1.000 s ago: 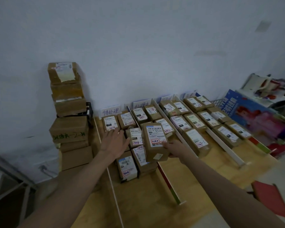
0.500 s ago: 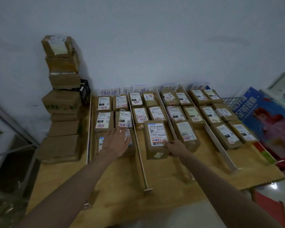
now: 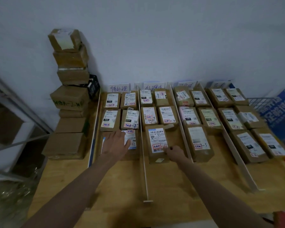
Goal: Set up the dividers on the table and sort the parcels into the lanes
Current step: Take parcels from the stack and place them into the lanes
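The table (image 3: pixel 171 186) is pale wood with a smooth, matt top. The parcels (image 3: pixel 156 143) are brown cardboard, dull and slightly creased, each bearing a white paper label. The dividers (image 3: pixel 144 162) are thin white strips, smooth. The stacked boxes (image 3: pixel 69 97) are rough matt cardboard, some with shiny tape.
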Motion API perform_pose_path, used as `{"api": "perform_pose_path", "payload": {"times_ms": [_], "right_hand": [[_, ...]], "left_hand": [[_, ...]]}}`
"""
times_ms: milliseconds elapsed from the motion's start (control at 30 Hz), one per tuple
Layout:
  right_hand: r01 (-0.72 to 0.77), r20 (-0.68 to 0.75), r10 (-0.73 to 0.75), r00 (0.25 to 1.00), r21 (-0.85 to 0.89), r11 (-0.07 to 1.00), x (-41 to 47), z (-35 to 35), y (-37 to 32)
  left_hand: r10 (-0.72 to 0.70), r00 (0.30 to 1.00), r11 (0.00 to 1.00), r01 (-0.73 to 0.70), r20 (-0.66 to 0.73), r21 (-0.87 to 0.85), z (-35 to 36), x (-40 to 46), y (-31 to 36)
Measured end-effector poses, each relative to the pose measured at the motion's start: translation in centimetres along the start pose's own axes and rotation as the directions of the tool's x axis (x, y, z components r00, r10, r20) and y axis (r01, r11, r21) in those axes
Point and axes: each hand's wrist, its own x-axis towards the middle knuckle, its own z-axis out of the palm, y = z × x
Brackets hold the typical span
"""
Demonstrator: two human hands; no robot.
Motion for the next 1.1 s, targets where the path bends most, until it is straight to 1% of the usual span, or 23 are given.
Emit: {"api": "perform_pose_path", "payload": {"times_ms": [100,233,400,667,833,900,1000,1100], "right_hand": [[-0.011,0.014,0.011,1.0,-0.003,1.0,2.2,0.6,0.0],[-0.022,0.024,0.022,0.999,-0.028,0.999,5.2,1.6,0.5],[-0.025,0.038,0.027,0.999,-0.053,0.998,7.8,2.8,0.8],[-0.003,0.041,0.007,0.999,-0.092,0.996,9.9,3.8,0.2],[0.015,0.038,-0.011,0.999,-0.106,0.994,10.5,4.0,-0.6],[0.021,0.036,-0.016,0.999,-0.14,0.99,10.5,3.9,-1.1],[0.017,-0.005,-0.018,1.0,-0.207,0.978,9.7,3.2,-2.0],[0.09,-0.059,-0.114,0.992,-0.312,0.946,8.0,2.3,-3.0]], "left_hand": [[-0.017,1.0,1.0,0.017,0.004,-0.006,0.8,2.0,-0.2],[-0.034,0.999,0.998,0.034,0.002,-0.058,2.3,4.2,-0.2],[-0.006,0.999,0.997,0.009,0.038,-0.078,4.1,6.0,-0.5],[-0.028,0.998,0.992,0.033,0.049,-0.118,5.1,6.7,-0.7],[-0.036,0.998,0.995,0.041,0.055,-0.096,5.4,6.1,-0.8],[-0.034,0.997,0.995,0.04,0.067,-0.089,5.3,5.8,-0.8],[-0.042,0.995,0.996,0.05,0.092,-0.076,4.8,5.3,-0.9],[-0.052,0.994,0.998,0.056,0.096,-0.037,4.2,4.9,-1.0]]}}
